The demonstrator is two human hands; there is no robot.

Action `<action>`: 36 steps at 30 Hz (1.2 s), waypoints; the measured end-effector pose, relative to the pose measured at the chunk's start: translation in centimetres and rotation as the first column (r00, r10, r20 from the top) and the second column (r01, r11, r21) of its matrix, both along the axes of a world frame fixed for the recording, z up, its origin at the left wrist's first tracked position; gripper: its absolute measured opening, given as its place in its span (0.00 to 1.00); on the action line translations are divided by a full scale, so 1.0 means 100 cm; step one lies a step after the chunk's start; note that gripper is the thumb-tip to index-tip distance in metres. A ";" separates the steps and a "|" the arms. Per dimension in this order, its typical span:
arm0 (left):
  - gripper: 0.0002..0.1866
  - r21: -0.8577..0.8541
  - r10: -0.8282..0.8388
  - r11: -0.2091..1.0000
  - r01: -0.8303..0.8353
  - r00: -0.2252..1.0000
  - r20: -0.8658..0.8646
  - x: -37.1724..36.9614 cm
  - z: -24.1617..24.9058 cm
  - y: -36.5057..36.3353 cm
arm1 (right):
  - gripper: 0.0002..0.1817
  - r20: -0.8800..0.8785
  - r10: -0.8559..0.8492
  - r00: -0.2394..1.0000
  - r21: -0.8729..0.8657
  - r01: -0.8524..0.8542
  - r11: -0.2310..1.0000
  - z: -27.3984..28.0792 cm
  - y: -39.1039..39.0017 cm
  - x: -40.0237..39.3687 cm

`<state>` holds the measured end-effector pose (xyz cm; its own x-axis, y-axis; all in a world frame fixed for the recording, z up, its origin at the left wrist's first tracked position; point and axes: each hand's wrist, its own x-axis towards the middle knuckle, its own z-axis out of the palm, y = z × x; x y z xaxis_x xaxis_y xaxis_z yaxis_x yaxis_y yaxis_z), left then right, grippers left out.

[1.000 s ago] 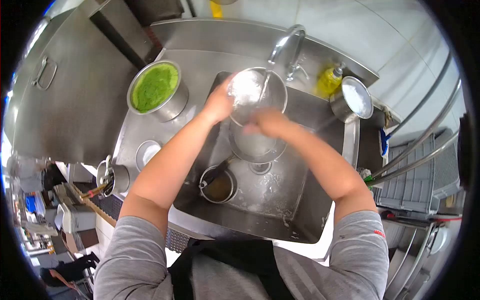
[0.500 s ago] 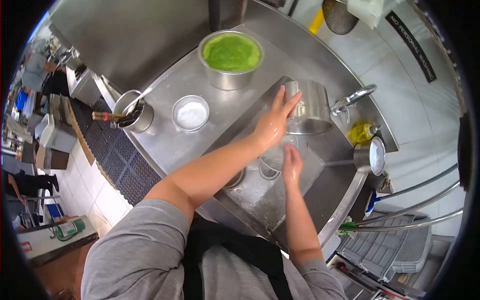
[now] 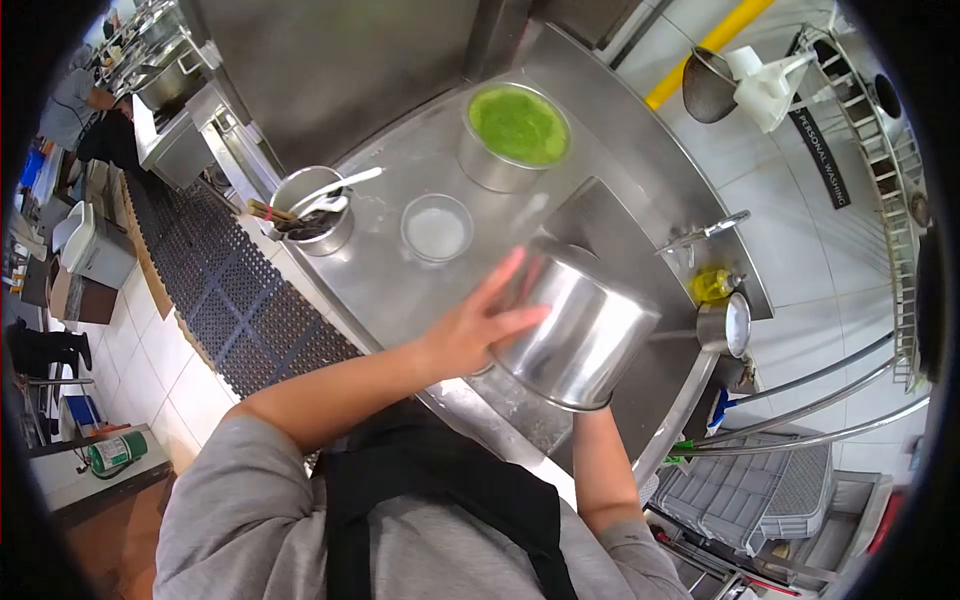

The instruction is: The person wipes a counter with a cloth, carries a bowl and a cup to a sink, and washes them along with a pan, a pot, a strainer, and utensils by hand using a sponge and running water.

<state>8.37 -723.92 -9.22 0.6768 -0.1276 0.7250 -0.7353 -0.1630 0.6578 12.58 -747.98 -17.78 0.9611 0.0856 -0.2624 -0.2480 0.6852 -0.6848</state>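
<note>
A shiny steel pot (image 3: 585,330) is tilted over the sink (image 3: 515,410), close to my body. My left hand (image 3: 480,325) holds it by the outer wall, with thumb and fingers spread on the metal. My right forearm reaches up to the pot's lower rim; the hand itself is hidden by the pot. Beyond, on the steel counter, stand a round tin of green contents (image 3: 517,125) and a small bowl with whitish contents (image 3: 437,228).
A metal container of utensils (image 3: 325,235) stands at the counter's left edge. The faucet (image 3: 705,232), a yellow soap bottle (image 3: 712,285) and a small saucepan (image 3: 725,325) are at the right. A strainer (image 3: 708,85) hangs on the wall. Another person is far left.
The pot has come from under the faucet toward my body and turned, so its side wall faces me. My left hand moved with it; my right hand has become hidden. The view shifted.
</note>
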 end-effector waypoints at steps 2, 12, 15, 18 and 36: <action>0.30 0.034 0.029 0.999 -0.023 0.986 -0.165 -0.020 0.021 0.043 | 0.31 -0.011 0.082 0.997 -0.061 -0.083 0.995 0.004 0.046 0.015; 0.32 -0.006 0.031 0.968 -0.252 0.140 -0.990 -0.115 0.068 0.184 | 0.28 0.052 0.349 0.936 -0.999 0.050 0.015 -0.007 0.186 0.096; 0.31 -0.114 -0.044 0.927 -0.357 0.198 -0.979 -0.126 0.055 0.179 | 0.24 0.043 0.130 0.991 -0.857 -0.030 0.515 0.003 0.134 0.102; 0.30 -0.120 -0.045 0.910 -0.398 0.193 -0.980 -0.131 0.046 0.184 | 0.20 0.069 -0.176 0.982 -0.594 0.183 0.784 0.001 0.038 0.122; 0.27 -0.173 -0.102 0.863 -0.474 0.172 -0.980 -0.112 0.034 0.161 | 0.28 0.446 -0.197 0.873 -0.836 0.485 0.257 0.047 -0.083 0.150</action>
